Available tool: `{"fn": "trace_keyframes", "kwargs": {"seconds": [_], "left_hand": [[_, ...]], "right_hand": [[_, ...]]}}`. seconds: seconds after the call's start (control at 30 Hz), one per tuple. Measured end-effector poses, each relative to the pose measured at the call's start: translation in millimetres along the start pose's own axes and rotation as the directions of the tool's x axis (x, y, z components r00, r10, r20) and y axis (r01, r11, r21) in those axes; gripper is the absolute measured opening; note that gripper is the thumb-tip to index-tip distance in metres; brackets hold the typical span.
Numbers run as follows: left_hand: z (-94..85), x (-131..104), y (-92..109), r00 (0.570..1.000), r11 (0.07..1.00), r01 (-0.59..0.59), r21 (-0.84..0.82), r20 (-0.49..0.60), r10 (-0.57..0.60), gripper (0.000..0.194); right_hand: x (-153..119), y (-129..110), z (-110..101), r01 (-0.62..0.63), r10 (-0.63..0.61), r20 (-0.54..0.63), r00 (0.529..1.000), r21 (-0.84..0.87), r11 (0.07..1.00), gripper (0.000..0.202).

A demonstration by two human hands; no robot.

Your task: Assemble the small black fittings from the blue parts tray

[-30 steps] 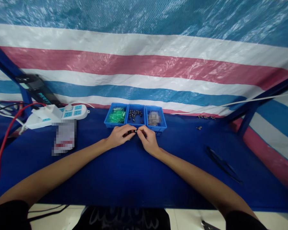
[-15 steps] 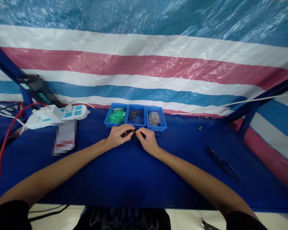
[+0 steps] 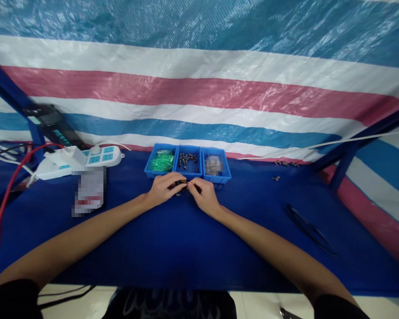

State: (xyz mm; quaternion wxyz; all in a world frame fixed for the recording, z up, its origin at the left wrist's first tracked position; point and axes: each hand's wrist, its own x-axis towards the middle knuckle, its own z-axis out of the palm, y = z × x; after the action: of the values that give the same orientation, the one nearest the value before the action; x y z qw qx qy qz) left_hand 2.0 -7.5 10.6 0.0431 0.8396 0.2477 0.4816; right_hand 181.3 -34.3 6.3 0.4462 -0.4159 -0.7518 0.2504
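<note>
My left hand (image 3: 162,190) is closed in a pinch around a small dark part (image 3: 183,184) with a brownish-gold edge. Its exact kind is too small to make out. Opposite it, my right hand (image 3: 204,195) has thumb and forefinger pressed together at the part's right side; whatever lies in that pinch is hidden. Just under the left fingertips shows a tiny metallic piece (image 3: 178,195). Right behind the hands stand three joined blue bins: one with green plastic bags or pieces (image 3: 162,161), one with small dark metal fittings (image 3: 187,159), one with clear plastic pieces (image 3: 214,165).
A white power strip (image 3: 106,155) and a pixelated flat packet (image 3: 90,190) lie on the left of the blue table (image 3: 173,248). At right are several small metal pieces (image 3: 286,163), another small cluster (image 3: 276,178) and a dark thin looped item (image 3: 310,230). Striped sheeting (image 3: 199,93) hangs behind.
Both hands stay in nearly the same place. The left fingers have shifted slightly around the dark part, and a tiny metallic piece now shows beneath them.
</note>
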Motion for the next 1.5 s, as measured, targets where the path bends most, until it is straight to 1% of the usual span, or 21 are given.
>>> {"fn": "trace_keyframes", "kwargs": {"seconds": [0.1,0.23,0.37,0.43,0.57,0.73,0.87,0.97,1.07,1.17,1.23,1.33,1.5], "left_hand": [[-0.8,-1.0,-1.9,1.000,1.000,-0.006,-0.019,0.028,0.006,0.013],[-0.7,-2.7,-5.0,0.998,1.000,-0.021,-0.019,0.058,0.022,0.026],[0.2,-4.8,-8.0,0.992,1.000,0.006,-0.021,0.126,-0.004,0.037],[0.7,-5.9,-9.1,0.987,1.000,0.004,-0.013,0.158,-0.002,0.037],[1.0,-6.7,-9.9,0.978,1.000,-0.009,0.002,0.206,0.008,0.036],[0.6,-5.6,-9.5,0.975,1.000,-0.018,-0.017,0.222,0.021,0.038],[1.0,-5.1,-9.7,0.974,0.999,-0.040,-0.035,0.221,0.047,0.036],[1.0,-5.1,-9.7,0.977,0.998,-0.053,-0.029,0.203,0.057,0.035],[0.3,-5.2,-9.2,0.983,0.998,-0.049,-0.029,0.176,0.054,0.030],[-0.6,-4.9,-7.6,0.989,1.000,-0.015,-0.023,0.146,0.018,0.020],[-0.7,-4.4,-6.1,0.993,1.000,0.009,-0.023,0.121,-0.006,0.014],[-0.1,-3.2,-4.0,0.995,0.999,0.007,-0.034,0.096,-0.004,0.015],[0.5,-0.3,-1.8,0.995,0.998,-0.061,-0.020,0.073,0.062,0.011]], "right_hand": [[-0.3,-1.7,-0.7,-0.002,0.001,-0.020,1.000,-0.003,1.000,0.026],[-0.5,-3.3,-1.7,-0.006,0.006,-0.039,0.999,-0.006,1.000,0.024],[-2.0,-3.4,-1.4,0.004,-0.003,-0.033,0.999,0.021,1.000,0.018],[-3.1,-2.8,-0.8,0.022,-0.022,-0.013,1.000,0.032,0.999,0.015],[-4.5,-1.2,0.2,0.066,-0.066,0.026,0.997,0.011,0.998,0.018],[-4.4,-1.5,-0.2,0.107,-0.106,0.039,0.994,-0.013,0.994,0.018],[-4.4,-3.3,-1.2,0.107,-0.106,0.086,0.991,-0.003,0.994,0.017],[-4.3,-3.9,-2.0,0.112,-0.114,0.109,0.988,0.017,0.994,0.020],[-3.5,-3.4,-2.5,0.084,-0.087,0.076,0.993,0.036,0.996,0.023],[-2.2,-2.5,-2.8,0.029,-0.030,0.018,0.999,0.043,0.999,0.025],[-1.5,-2.1,-3.0,0.013,-0.013,-0.003,1.000,0.047,0.999,0.026],[-1.3,-2.0,-3.3,0.016,-0.016,-0.005,1.000,0.050,0.999,0.028],[-1.4,-1.1,-3.3,0.034,-0.036,0.035,0.999,0.046,0.998,0.031]]}}
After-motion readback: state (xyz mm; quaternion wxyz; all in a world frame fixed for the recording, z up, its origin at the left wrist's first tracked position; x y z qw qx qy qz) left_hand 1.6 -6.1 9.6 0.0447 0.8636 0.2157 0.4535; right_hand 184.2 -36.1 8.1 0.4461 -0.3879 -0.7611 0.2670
